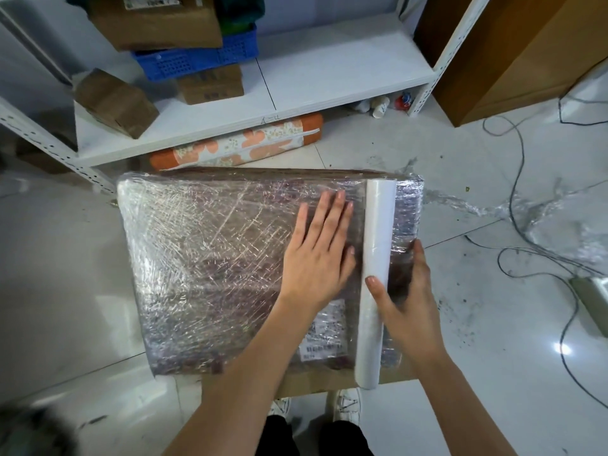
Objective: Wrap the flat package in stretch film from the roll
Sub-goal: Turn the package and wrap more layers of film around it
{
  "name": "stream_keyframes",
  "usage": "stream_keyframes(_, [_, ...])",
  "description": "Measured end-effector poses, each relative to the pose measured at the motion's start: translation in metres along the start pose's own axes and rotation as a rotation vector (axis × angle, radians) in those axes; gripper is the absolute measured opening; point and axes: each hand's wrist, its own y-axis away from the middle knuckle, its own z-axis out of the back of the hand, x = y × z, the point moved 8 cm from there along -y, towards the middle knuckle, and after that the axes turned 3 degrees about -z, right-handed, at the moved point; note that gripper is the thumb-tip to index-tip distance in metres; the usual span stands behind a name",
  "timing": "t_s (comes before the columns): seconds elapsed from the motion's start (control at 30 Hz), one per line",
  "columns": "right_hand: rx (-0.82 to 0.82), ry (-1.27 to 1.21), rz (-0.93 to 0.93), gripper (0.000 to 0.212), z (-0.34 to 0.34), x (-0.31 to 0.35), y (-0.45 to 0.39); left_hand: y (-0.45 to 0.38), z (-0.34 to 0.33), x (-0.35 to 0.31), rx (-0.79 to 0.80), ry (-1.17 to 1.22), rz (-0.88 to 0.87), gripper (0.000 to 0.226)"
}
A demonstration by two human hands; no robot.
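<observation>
The flat package (230, 258) lies on the floor under both my hands, its top already covered in many crinkled layers of film, so I judge the wrapping well along. My left hand (316, 248) presses flat and open on the film. Just right of it, my right hand (404, 301) curls around the roll (378, 245), which lies across the package; that end still needs covering.

crinkled glossy film (210, 245), matt white roll (376, 274)
</observation>
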Motion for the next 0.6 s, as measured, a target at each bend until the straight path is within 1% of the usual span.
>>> stream_keyframes(0.1, [0.035, -0.063, 0.014, 0.093, 0.001, -0.007, -0.003, 0.001, -0.012, 0.000, 0.004, -0.026, 0.015, 0.061])
stream_keyframes(0.33, [0.111, -0.167, 0.019, 0.071, 0.006, -0.002, -0.012, -0.005, -0.011, -0.001, -0.019, -0.094, 0.058, 0.064])
stream_keyframes(0.43, [0.130, -0.169, 0.033, 0.069, 0.005, -0.003, -0.012, 0.004, -0.012, -0.017, -0.044, -0.017, 0.064, 0.059])
stream_keyframes(0.53, [0.154, -0.174, 0.069, 0.062, 0.003, -0.004, -0.009, 0.012, -0.021, -0.028, -0.016, 0.060, 0.061, 0.057])
stream_keyframes(0.6, [0.161, -0.224, 0.067, 0.067, 0.002, -0.006, -0.008, 0.014, -0.027, -0.028, -0.001, 0.052, 0.066, 0.057])
